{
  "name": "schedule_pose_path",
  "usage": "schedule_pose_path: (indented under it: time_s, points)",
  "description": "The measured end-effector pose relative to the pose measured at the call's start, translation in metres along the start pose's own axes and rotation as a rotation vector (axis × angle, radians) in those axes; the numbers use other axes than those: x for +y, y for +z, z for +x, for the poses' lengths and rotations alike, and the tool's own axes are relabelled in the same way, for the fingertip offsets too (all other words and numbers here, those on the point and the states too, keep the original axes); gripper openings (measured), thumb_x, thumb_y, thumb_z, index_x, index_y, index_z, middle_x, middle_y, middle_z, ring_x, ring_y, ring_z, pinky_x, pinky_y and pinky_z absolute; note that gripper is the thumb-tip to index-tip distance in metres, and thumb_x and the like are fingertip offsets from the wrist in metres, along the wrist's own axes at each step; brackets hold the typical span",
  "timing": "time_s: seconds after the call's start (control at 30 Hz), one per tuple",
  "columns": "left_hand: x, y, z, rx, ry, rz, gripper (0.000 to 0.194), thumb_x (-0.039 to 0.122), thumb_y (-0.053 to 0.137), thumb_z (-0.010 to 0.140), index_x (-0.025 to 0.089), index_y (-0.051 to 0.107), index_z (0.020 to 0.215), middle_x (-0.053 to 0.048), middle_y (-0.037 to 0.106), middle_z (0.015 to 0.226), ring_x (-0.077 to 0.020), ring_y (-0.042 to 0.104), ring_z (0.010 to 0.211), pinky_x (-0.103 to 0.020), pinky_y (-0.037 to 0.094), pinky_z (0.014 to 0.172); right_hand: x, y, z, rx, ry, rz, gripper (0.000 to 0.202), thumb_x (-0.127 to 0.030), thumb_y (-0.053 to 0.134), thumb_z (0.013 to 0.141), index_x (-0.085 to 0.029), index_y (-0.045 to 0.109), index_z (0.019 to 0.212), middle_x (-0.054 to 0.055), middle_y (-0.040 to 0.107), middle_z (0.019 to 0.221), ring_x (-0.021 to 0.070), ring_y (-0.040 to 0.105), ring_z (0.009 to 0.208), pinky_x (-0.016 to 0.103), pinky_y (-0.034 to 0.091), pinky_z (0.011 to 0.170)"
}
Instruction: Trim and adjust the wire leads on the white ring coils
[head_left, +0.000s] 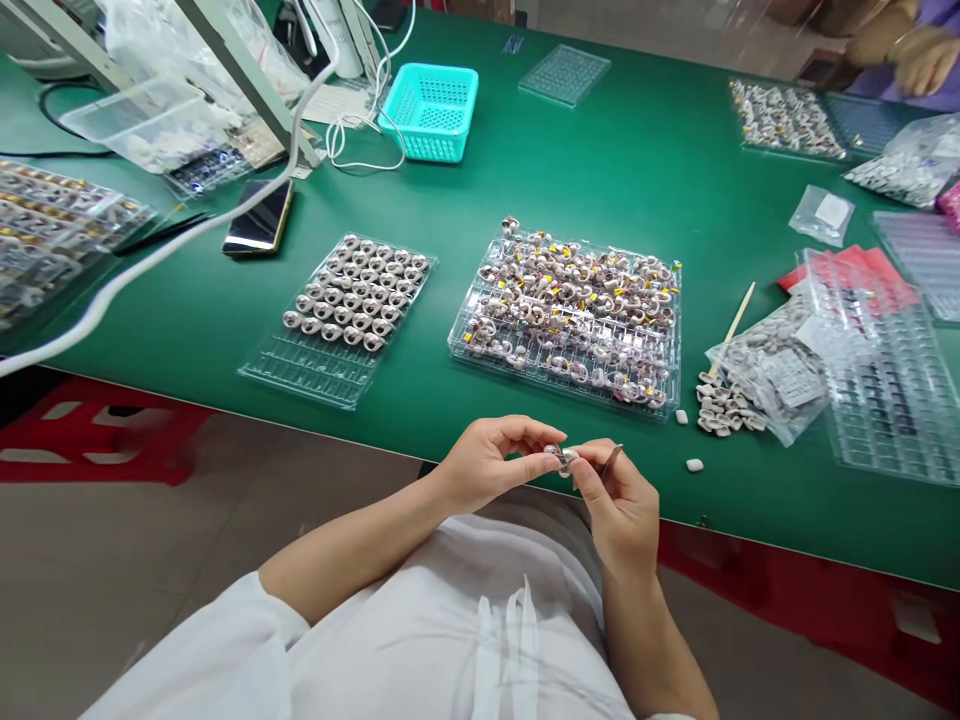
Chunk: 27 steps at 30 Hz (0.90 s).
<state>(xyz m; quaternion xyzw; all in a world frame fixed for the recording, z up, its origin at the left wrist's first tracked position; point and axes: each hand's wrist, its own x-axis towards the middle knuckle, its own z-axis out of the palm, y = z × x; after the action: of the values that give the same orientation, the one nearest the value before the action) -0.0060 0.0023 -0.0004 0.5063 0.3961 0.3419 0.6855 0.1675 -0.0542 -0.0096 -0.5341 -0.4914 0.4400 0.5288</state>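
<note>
My left hand (499, 465) is closed, pinching a small whitish earbud-like part (568, 458) between thumb and fingertips just off the table's front edge. From the other side, my right hand (619, 505) has its thumb and fingers on the same part. A thin dark tool (613, 461), perhaps tweezers, sticks up out of the right hand's fingers; its lower end is hidden. Beyond the hands lies a clear tray (461, 350) crowded with similar parts bearing yellow bits and fine wires. A second clear tray (307, 372), to the left, holds rows of whitish shells (352, 295).
To the right are loose whitish pieces (726, 408), a wooden stick (739, 322), a plastic bag (787, 375) and clear trays (900, 400). A phone (259, 218), a white cable (150, 260) and a turquoise basket (435, 148) occupy the left. A co-worker's hand (926, 62) shows at top right.
</note>
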Motion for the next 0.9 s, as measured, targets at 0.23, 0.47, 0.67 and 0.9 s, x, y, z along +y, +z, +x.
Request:
schedule_pose_path:
  time_s: [0.23, 0.47, 0.67, 0.9]
  points:
    - [0.0081, -0.0031, 0.0025, 0.074, 0.377, 0.347, 0.018, 0.022, 0.08, 0.077, 0.012, 0.076, 0.092, -0.007, 0.076, 0.076, -0.0136, 0.068, 0.065, -0.023, 0.056, 0.065, -0.0019, -0.0043, -0.0017, -0.017, 0.012, 0.014, 0.01, -0.023, 0.063, 0.094, -0.025, 0.072, 0.098, 0.001, 0.063, 0.088, 0.0131, 0.06, 0.078, 0.024, 0.048, 0.067]
    - [0.0091, -0.0043, 0.0082, 0.081, 0.712, 0.563, 0.012, 0.011, 0.071, 0.081, 0.016, 0.071, 0.091, -0.005, 0.075, 0.073, -0.0134, 0.068, 0.065, -0.023, 0.055, 0.063, -0.0024, -0.0039, -0.0017, -0.04, 0.046, 0.055, 0.009, -0.024, 0.064, 0.094, -0.026, 0.072, 0.096, -0.001, 0.063, 0.084, 0.0108, 0.057, 0.072, 0.022, 0.045, 0.062]
    - [0.0097, -0.0009, 0.0076, 0.082, 0.664, 0.607, 0.012, 0.01, 0.065, 0.082, 0.017, 0.069, 0.091, -0.005, 0.075, 0.077, -0.0136, 0.069, 0.069, -0.024, 0.056, 0.066, -0.0036, -0.0024, -0.0031, -0.036, 0.041, 0.025, 0.009, -0.023, 0.063, 0.094, -0.025, 0.071, 0.097, 0.0, 0.064, 0.086, 0.0125, 0.059, 0.075, 0.023, 0.047, 0.064]
    - [0.0079, -0.004, 0.0082, 0.008, 0.646, 0.667, 0.016, 0.015, 0.061, 0.085, 0.018, 0.072, 0.096, -0.005, 0.077, 0.078, -0.0156, 0.07, 0.07, -0.025, 0.056, 0.067, -0.0022, -0.0037, -0.0047, -0.038, -0.133, -0.132, 0.016, -0.016, 0.063, 0.092, -0.024, 0.072, 0.103, 0.004, 0.067, 0.092, 0.0165, 0.065, 0.081, 0.029, 0.053, 0.068]
